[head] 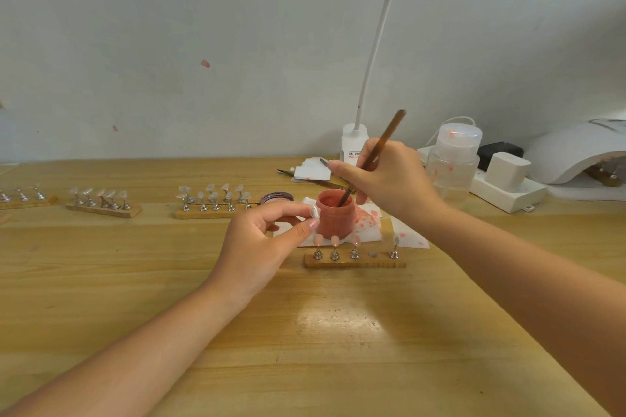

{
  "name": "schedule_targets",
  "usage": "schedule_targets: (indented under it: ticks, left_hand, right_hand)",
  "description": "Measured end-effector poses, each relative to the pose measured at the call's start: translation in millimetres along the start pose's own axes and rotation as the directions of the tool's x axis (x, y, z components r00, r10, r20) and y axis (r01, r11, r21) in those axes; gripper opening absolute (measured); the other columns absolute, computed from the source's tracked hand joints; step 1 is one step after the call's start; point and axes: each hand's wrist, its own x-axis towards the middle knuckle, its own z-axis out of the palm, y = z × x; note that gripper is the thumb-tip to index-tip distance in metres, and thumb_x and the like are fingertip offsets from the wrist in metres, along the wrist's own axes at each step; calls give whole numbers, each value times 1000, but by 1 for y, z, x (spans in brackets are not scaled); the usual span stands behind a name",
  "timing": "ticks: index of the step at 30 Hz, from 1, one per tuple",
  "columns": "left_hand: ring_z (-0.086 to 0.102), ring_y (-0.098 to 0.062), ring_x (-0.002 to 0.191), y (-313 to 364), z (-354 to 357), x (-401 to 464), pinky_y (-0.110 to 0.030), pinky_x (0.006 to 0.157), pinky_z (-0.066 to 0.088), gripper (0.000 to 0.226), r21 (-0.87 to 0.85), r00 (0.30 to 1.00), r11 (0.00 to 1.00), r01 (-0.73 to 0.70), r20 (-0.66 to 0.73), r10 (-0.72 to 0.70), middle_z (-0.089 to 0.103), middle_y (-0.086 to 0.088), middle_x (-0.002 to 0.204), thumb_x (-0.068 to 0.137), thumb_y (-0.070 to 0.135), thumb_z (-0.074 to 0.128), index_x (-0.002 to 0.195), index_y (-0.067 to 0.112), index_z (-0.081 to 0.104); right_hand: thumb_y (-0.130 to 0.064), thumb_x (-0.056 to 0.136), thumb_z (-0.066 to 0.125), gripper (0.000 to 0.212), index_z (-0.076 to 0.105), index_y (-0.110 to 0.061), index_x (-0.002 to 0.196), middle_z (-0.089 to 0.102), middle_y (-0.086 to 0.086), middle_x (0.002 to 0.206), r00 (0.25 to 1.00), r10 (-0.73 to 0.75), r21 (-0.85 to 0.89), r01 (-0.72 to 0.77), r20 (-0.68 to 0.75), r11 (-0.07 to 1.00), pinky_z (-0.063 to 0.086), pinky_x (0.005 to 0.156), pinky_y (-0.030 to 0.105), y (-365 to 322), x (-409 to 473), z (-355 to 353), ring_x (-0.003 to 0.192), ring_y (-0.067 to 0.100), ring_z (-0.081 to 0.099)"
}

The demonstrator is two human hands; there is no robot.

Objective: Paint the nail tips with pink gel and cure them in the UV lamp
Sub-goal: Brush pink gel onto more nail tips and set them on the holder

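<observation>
My right hand (389, 176) grips a brown brush (379, 145) whose tip dips into the open pot of pink gel (333, 218). My left hand (261, 244) pinches a small silvery nail tip stand (315, 212) between thumb and forefinger, just left of the pot. In front of the pot lies a wooden holder strip (355, 261) carrying three pink-painted nail tips (335, 240) and one more stand at its right end. The white UV lamp (572, 152) sits at the far right of the table.
Other wooden strips with clear nail tips (213, 200) (103, 201) line the table's left side. The pot's lid (277, 197), stained paper (399, 234), a clear pump bottle (452, 162), a power strip (508, 191) and a white desk lamp (355, 139) crowd the back right.
</observation>
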Motion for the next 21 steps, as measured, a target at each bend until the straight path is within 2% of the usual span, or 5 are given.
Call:
schedule_targets:
  ticks: [4,8,11,14,21]
  left_hand:
    - [60,6,90,-1,0,0,-27,84,43,25,14,1000,1000,3,-10,-3,70,20,84,75,13,71,78,37,72]
    - [59,7,91,-1,0,1,-26,83,41,22,16,1000,1000,6,-13,-6,70,19,83,75,13,72,76,35,72]
    - [60,6,88,-2,0,1,-24,80,40,19,16,1000,1000,-1,-17,2,70,18,82,75,11,71,72,30,73]
    - [59,4,79,-2,1,0,-14,74,40,17,30,1000,999,-25,-6,26,69,19,80,75,7,70,73,23,72]
    - [58,10,77,0,1,-1,-8,69,37,19,31,999,999,-31,-7,31,68,19,80,75,6,70,72,25,71]
  right_hand:
    - [-52,78,64,50,57,-4,68,60,5,60,999,-22,-159,27,32,987,46,58,34,-3,3,8,62,20,58]
    - [-53,78,64,48,49,-12,60,50,-3,55,998,-22,-204,34,63,978,39,55,31,-1,2,11,56,14,49]
    - [-49,79,65,46,46,-14,56,46,-5,49,999,-7,-90,3,-40,996,36,51,29,1,5,6,50,11,45]
    - [-47,79,66,45,48,-14,53,51,-3,48,988,75,28,-72,-133,997,43,56,31,5,10,-2,50,12,50]
    - [-44,81,65,43,50,-14,54,54,0,51,970,200,153,-178,-136,972,42,57,29,16,9,-8,50,10,50]
